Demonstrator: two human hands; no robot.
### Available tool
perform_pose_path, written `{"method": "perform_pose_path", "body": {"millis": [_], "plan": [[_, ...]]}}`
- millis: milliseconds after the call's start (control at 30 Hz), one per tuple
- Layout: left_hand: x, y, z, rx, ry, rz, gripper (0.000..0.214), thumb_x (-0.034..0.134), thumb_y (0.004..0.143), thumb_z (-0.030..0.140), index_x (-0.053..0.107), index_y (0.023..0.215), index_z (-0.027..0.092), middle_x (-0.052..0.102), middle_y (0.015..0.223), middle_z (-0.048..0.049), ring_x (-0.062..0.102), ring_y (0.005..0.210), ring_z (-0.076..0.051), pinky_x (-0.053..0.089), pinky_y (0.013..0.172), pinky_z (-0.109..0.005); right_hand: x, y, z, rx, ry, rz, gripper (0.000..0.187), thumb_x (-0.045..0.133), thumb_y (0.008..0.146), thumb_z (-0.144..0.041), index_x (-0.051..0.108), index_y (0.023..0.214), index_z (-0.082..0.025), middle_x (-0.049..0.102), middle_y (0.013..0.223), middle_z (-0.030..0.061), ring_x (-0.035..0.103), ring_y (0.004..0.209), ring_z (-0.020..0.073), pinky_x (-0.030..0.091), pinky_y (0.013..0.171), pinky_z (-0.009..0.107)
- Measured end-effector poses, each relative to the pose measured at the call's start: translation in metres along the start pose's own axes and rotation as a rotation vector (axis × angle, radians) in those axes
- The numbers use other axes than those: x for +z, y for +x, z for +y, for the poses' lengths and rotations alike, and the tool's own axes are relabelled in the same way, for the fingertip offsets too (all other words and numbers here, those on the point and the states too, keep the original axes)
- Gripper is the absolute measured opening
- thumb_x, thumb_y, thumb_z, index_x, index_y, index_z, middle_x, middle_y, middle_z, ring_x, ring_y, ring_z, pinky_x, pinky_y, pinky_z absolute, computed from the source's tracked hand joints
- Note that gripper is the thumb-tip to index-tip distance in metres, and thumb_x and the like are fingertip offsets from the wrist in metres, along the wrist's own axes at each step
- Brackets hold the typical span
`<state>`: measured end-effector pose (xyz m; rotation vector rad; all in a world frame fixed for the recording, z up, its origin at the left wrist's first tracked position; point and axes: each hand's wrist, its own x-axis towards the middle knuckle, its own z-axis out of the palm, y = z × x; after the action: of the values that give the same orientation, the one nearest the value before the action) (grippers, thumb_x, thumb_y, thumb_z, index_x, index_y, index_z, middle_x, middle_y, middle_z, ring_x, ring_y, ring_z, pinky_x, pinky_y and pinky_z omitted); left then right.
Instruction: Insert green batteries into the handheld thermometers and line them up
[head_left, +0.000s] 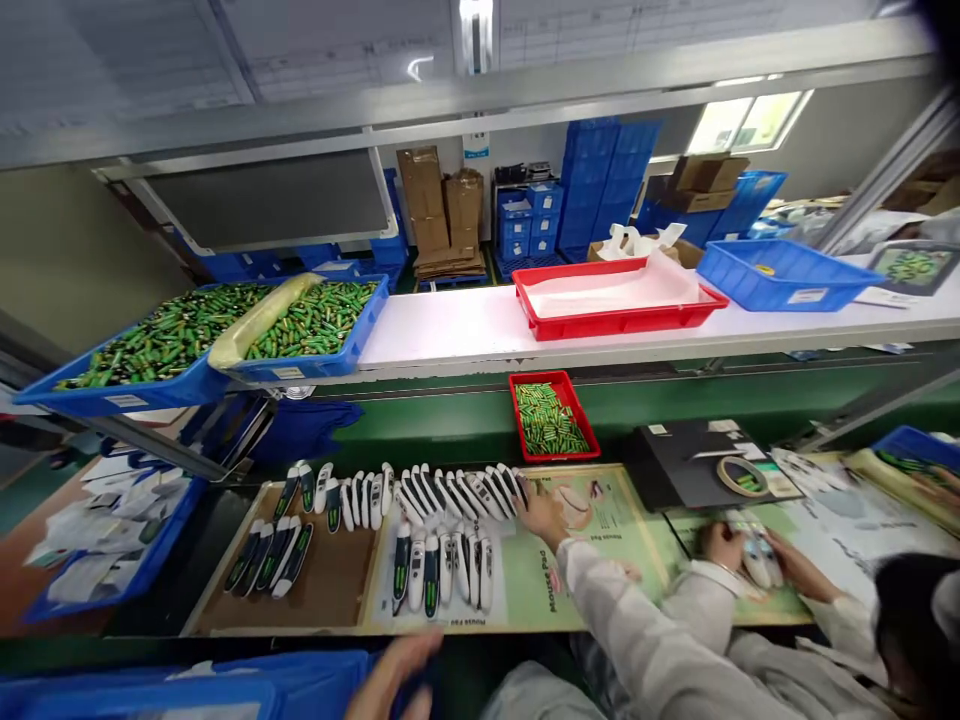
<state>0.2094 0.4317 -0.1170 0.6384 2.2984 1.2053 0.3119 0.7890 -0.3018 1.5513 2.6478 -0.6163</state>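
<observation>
My left hand (397, 675) is at the bottom edge, slightly blurred, fingers apart, with nothing in it. Farther up, my right hand (544, 512) has its fingers closed at the right end of a long row of white handheld devices (457, 493), which look like thermometers. The fingers partly hide the last device. Below that row stands a second group of white and dark devices (444, 570); some show green batteries in their backs. More dark-backed devices (270, 555) lie on the brown board (330, 580) to the left.
A red tray (598, 452) of green batteries sits behind the mat (525, 600). On the shelf are blue trays (367, 330) of batteries and a red tray (622, 322). A co-worker's hands (724, 550) hold white devices at right. Blue bins (300, 670) stand at lower left.
</observation>
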Motion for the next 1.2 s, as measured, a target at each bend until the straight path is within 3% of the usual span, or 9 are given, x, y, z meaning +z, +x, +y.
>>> {"method": "perform_pose_path", "body": {"millis": [67,100,200,333,433,633,833,1033,1200], "plan": [[0.037,0.051,0.009,0.113,0.067,-0.206,0.061,0.049,0.082,0.069,0.067,0.124,0.03,0.06,0.14,-0.0102,0.054,0.132,-0.031,0.047,0.11,-0.047,0.009,0.015,-0.012,-0.034,0.006,-0.03,0.064,0.04,0.096,-0.053,0.031,0.156,-0.031,0.035,0.156,0.0187,0.037,0.142,0.0366,0.032,0.109,0.049],[0.055,0.081,0.01,0.154,0.14,-0.149,0.059,0.047,0.085,0.068,0.067,0.122,0.026,0.053,0.147,-0.0119,0.047,0.138,-0.031,0.041,0.115,-0.048,0.013,0.02,-0.018,-0.047,0.013,-0.037,0.066,0.041,0.095,-0.056,0.03,0.156,-0.033,0.029,0.16,0.0169,0.032,0.145,0.0381,0.029,0.111,0.052],[0.101,0.173,-0.005,0.083,0.392,0.048,0.067,0.049,0.085,0.068,0.06,0.134,0.024,0.027,0.162,-0.0136,0.023,0.15,-0.037,0.031,0.118,-0.055,0.025,0.032,-0.036,-0.07,-0.003,-0.017,0.073,0.043,0.09,-0.067,0.026,0.156,-0.04,0.009,0.167,0.011,0.013,0.15,0.0443,0.016,0.113,0.063],[0.134,0.268,-0.05,-0.085,0.655,0.091,0.087,0.054,0.074,0.08,0.041,0.149,0.037,-0.006,0.168,-0.0081,-0.002,0.151,-0.049,0.018,0.109,-0.079,0.049,0.041,-0.052,-0.071,-0.051,0.012,0.084,0.045,0.081,-0.081,0.023,0.154,-0.047,-0.004,0.168,0.007,-0.007,0.149,0.0507,0.0,0.106,0.076],[0.146,0.306,-0.081,-0.168,0.737,0.031,0.101,0.051,0.068,0.087,0.03,0.154,0.038,-0.011,0.168,-0.008,-0.007,0.149,-0.052,0.017,0.104,-0.083,0.067,0.043,-0.058,-0.037,-0.078,0.004,0.091,0.047,0.076,-0.086,0.023,0.154,-0.047,-0.005,0.168,0.0094,-0.009,0.148,0.053,-0.006,0.103,0.078],[0.16,0.315,-0.102,-0.095,0.79,-0.024,0.104,0.044,0.068,0.091,0.014,0.156,0.044,-0.007,0.168,-0.0048,-0.002,0.15,-0.05,0.032,0.1,-0.077,0.071,0.035,-0.066,0.04,-0.104,-0.008,0.094,0.043,0.079,-0.084,0.011,0.157,-0.042,-0.005,0.167,0.0124,-0.01,0.149,0.0493,-0.009,0.103,0.077],[0.173,0.302,-0.089,-0.028,0.803,-0.066,0.099,0.044,0.073,0.087,0.018,0.156,0.04,-0.002,0.168,-0.0088,0.003,0.15,-0.048,0.032,0.102,-0.075,0.062,0.026,-0.056,0.1,-0.106,0.018,0.091,0.036,0.084,-0.082,0.008,0.158,-0.037,-0.002,0.167,0.0132,-0.009,0.15,0.0465,-0.011,0.105,0.075],[0.205,0.29,-0.071,0.007,0.793,-0.098,0.095,0.047,0.073,0.085,0.021,0.154,0.044,0.0,0.168,-0.0097,0.007,0.15,-0.048,0.033,0.098,-0.078,0.056,0.023,-0.028,0.136,-0.1,0.077,0.087,0.033,0.088,-0.078,0.012,0.159,-0.032,0.002,0.166,0.0176,-0.006,0.151,0.0462,-0.01,0.108,0.073],[0.231,0.281,-0.056,0.019,0.779,-0.111,0.096,0.048,0.073,0.085,0.022,0.154,0.043,0.001,0.167,-0.0125,0.009,0.149,-0.048,0.035,0.095,-0.079,0.044,0.021,0.002,0.121,-0.106,0.082,0.083,0.039,0.091,-0.069,0.012,0.159,-0.03,0.002,0.167,0.0156,-0.008,0.151,0.0444,-0.007,0.11,0.071]]}}
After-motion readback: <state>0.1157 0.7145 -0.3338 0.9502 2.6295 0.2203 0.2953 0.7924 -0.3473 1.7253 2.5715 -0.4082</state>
